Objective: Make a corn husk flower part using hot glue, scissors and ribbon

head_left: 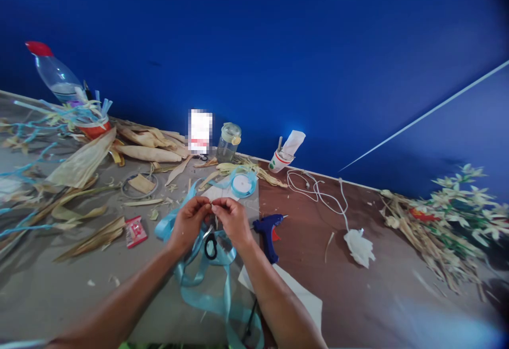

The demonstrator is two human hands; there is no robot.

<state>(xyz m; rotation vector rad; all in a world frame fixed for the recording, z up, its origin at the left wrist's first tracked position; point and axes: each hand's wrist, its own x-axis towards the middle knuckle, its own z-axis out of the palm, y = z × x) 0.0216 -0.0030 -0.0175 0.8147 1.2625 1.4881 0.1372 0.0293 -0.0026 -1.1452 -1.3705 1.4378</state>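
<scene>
My left hand [191,220] and my right hand [234,219] meet above the table, fingers pinched together on a small pale piece between them that I cannot make out. Beneath them lies a tangle of light blue ribbon [207,290], and black-handled scissors [210,245] lie on it just under my wrists. A blue glue gun [268,230] rests right of my right hand. A ribbon spool [243,184] sits just beyond my hands.
Dried corn husks [148,146] and strips litter the left. A plastic bottle [55,76], a glass jar [228,142], a paper cup [280,160], a white cord [314,190], a white husk flower [360,247] and a pile of husk flowers [449,216] stand around. White paper [306,298] lies near my right forearm.
</scene>
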